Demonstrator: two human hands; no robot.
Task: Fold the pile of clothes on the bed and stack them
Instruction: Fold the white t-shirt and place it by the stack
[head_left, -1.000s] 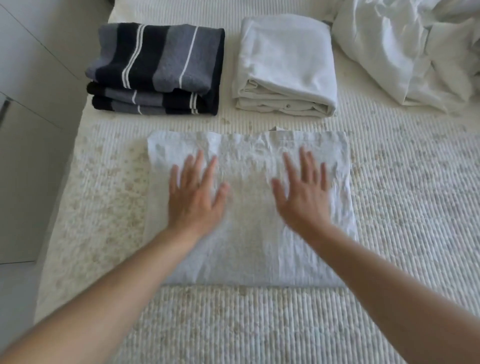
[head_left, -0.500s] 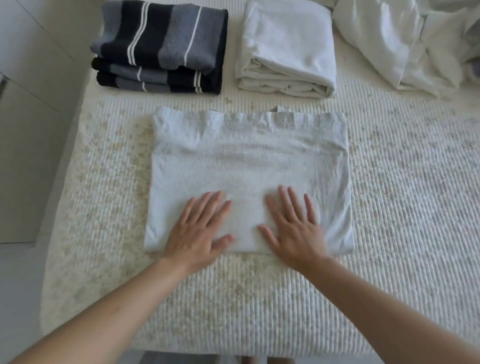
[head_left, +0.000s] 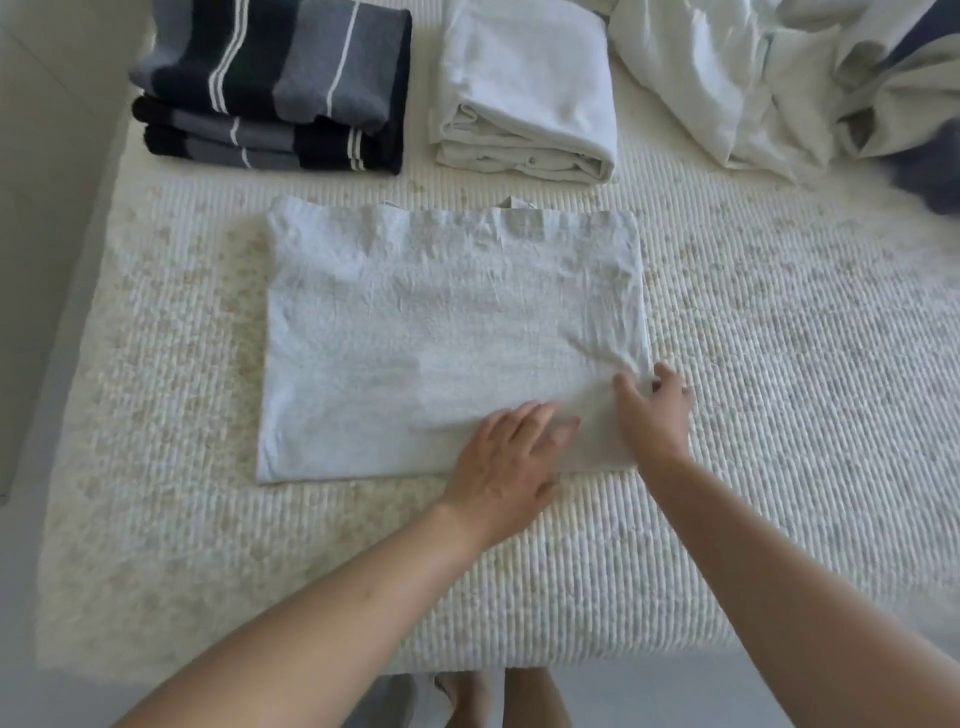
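Note:
A light grey garment (head_left: 415, 322), folded into a rectangle, lies flat in the middle of the bed (head_left: 779, 364). My left hand (head_left: 509, 457) rests flat on its near right part, fingers straight. At the garment's right edge, my right hand (head_left: 655, 410) pinches the fabric, thumb on top and fingers past the edge; creases run toward that spot. Behind the garment sit a folded stack of dark striped clothes (head_left: 270, 88) and a folded white stack (head_left: 530, 93). A crumpled pile of unfolded white clothes (head_left: 727, 78) lies at the back right.
A dark blue item (head_left: 930, 176) shows at the far right edge beside the crumpled pile. The bed's near edge runs along the bottom, with my feet (head_left: 467, 696) on the floor below it. A pale cabinet front (head_left: 41, 208) stands left of the bed.
Both hands slid down the garment from its middle toward its near edge, then shifted right. My right hand went from lying flat to pinching the right edge.

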